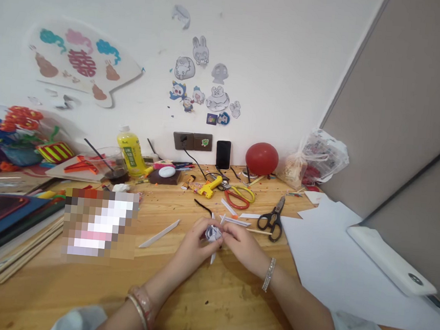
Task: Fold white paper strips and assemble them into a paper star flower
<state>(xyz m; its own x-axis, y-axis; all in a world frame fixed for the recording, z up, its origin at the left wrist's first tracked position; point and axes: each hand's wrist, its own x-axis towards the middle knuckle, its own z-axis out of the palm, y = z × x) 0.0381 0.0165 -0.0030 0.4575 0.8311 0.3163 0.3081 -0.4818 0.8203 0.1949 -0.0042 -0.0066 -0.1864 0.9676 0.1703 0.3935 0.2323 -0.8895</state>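
Note:
My left hand (197, 239) is closed around a small folded white paper piece (213, 232) with strip ends poking out above and below. From the other side, the fingertips of my right hand (241, 243) pinch at its edge, and they partly hide it. A thin wooden stick (259, 232) shows just beyond my right hand; I cannot tell whether it is held or lying on the table. White paper strips (234, 220) lie behind my hands, and another paper strip (160, 233) lies to their left. Black-handled scissors (272, 221) rest to the right.
Behind are a yellow glue gun (211, 187), red-and-yellow scissors (238, 197), a phone (223, 155), a red balloon (262, 158) and a yellow drink bottle (131, 152). White paper sheets (323, 261) cover the right side, under a white device (392, 259). Wooden sticks (23, 255) lie left.

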